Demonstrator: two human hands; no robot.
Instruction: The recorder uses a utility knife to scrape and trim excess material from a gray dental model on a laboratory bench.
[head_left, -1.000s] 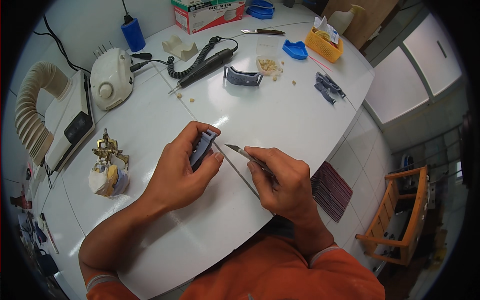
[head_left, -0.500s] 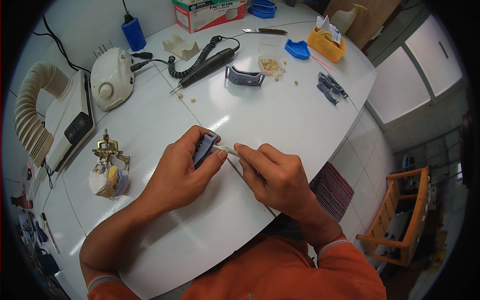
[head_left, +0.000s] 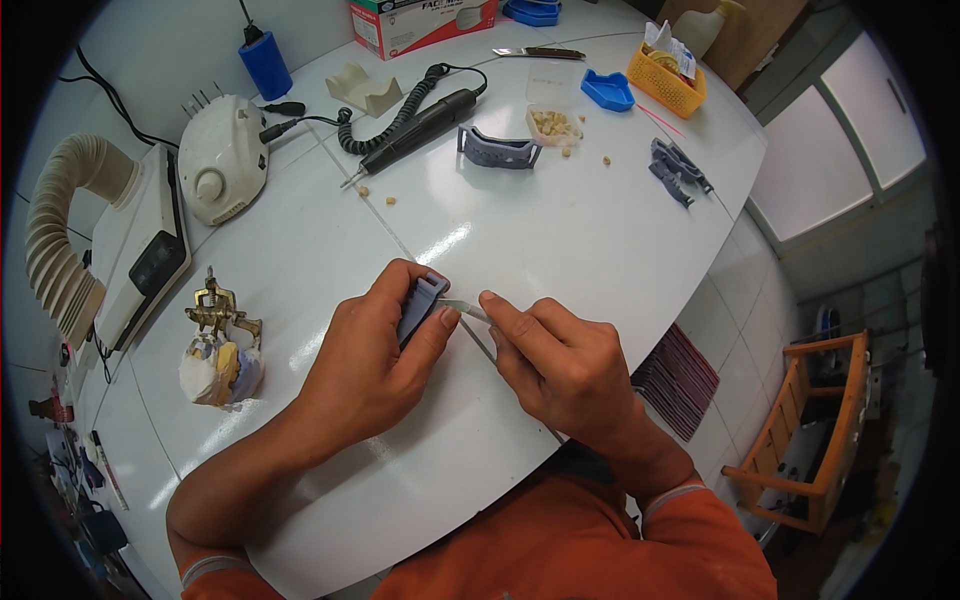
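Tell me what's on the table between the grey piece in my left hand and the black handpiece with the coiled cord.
In the head view, only bare white tabletop lies between the grey piece and the black handpiece, apart from two small tan crumbs near the handpiece tip.

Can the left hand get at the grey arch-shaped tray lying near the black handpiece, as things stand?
Probably not right now: the left hand is closed on a small grey-blue piece. The grey arch-shaped tray lies farther up the white table, with bare tabletop between, so nothing blocks the way.

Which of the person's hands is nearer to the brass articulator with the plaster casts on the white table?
Left. The left hand, holding a grey piece, lies just right of the articulator; the right hand, holding a thin blade, is farther right.
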